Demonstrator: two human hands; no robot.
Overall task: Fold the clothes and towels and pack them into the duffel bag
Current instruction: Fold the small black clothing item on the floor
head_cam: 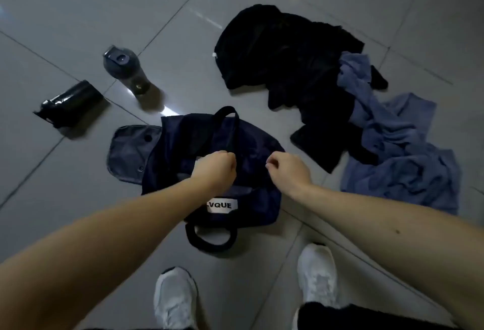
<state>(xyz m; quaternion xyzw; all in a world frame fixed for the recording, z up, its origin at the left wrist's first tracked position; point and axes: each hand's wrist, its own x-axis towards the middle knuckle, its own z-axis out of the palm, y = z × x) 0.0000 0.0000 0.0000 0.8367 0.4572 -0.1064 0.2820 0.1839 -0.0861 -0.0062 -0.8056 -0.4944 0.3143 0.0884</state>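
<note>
A navy duffel bag (183,143) with a white "LVQUE" label lies flat on the tiled floor in front of me, one black handle toward my feet and one standing up at the far side. My left hand (214,170) is curled over the bag's top middle, fingers pinching fabric near the far handle. My right hand (286,170) is curled beside it, pinching the bag's top edge. To the right lie crumpled black clothes (282,57) and a blue towel (400,151), partly overlapping.
A dark water bottle (125,70) stands on the floor at the left. A black wrapped roll (70,103) lies further left. My two white shoes (175,301) are at the bottom. Grey floor tiles surround everything.
</note>
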